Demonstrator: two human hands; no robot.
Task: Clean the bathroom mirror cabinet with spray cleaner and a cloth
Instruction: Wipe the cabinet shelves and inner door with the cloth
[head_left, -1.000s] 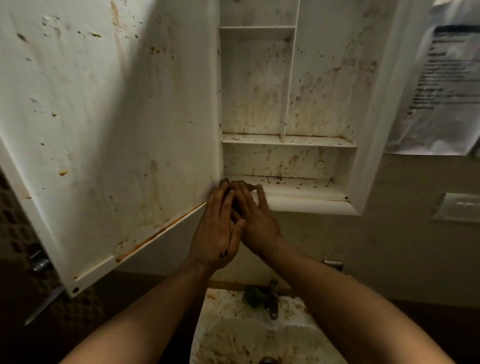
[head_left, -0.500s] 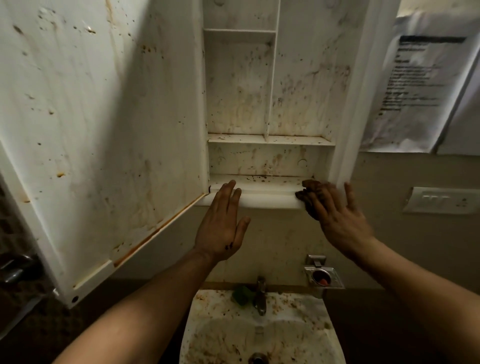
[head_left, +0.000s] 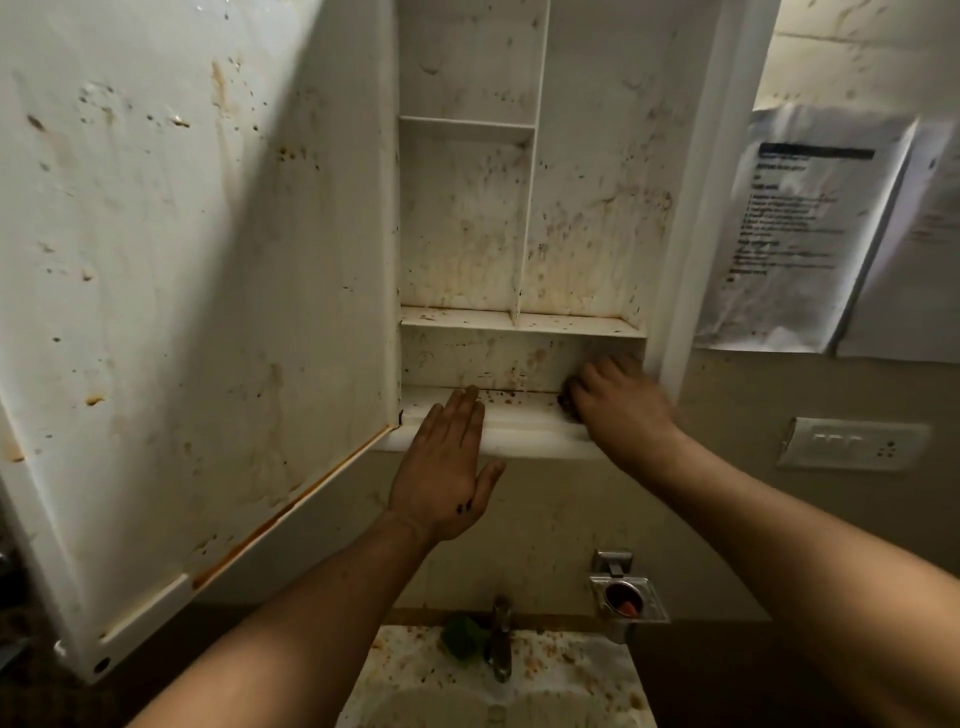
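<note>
The white mirror cabinet (head_left: 524, 228) hangs open above the sink, its shelves and back wall speckled with brown stains. Its door (head_left: 197, 291) swings out to the left, inner face stained too. My left hand (head_left: 441, 467) lies flat with straight fingers against the cabinet's bottom front lip. My right hand (head_left: 618, 400) is blurred at the right end of the lowest shelf, pressing a dark dirty cloth (head_left: 567, 402) onto it; only the cloth's left edge shows under my fingers. No spray bottle is in view.
A stained sink (head_left: 498, 680) with a metal tap (head_left: 500, 644) sits below, a green object (head_left: 462, 634) beside the tap. A metal soap dish (head_left: 626, 597) is fixed to the wall. Paper notices (head_left: 800, 228) and a switch plate (head_left: 852, 442) are at the right.
My right hand slid with the cloth from beside my left hand to the right end of the bottom shelf, then up into the shelf. My left hand stayed on the front lip.
</note>
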